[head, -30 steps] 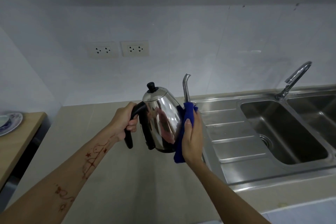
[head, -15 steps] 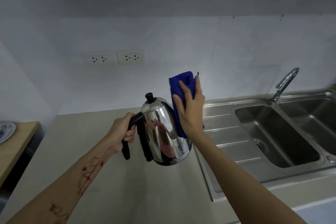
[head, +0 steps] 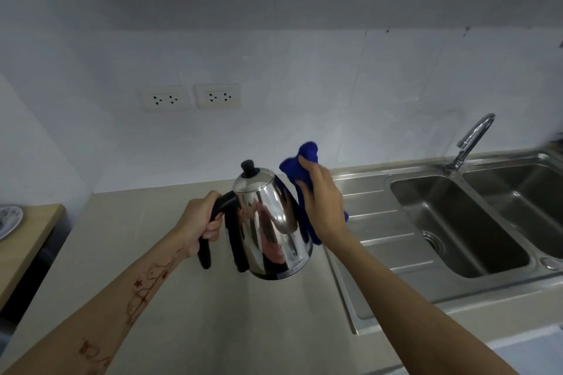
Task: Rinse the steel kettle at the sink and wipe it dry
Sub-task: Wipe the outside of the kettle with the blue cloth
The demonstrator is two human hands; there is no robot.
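Two hands work over a beige tabletop (head: 170, 313) beside a steel sink (head: 457, 222). The left hand (head: 198, 222) is wrapped tightly around the black handle (head: 224, 207) of a shiny steel kettle (head: 271, 222), holding it upright in the air above the tabletop, just left of the sink's ribbed draining board (head: 384, 228). The right hand (head: 323, 207) presses a bunched blue cloth (head: 297, 173) against the kettle's right side, fingers curled over the fabric, which covers the spout. A black knob (head: 248, 167) tops the lid. A curved tap (head: 470, 140) stands behind the basin, two wall sockets (head: 190, 97) sit on the white tiles, and a patterned plate (head: 9, 219) rests on a wooden surface at far left.
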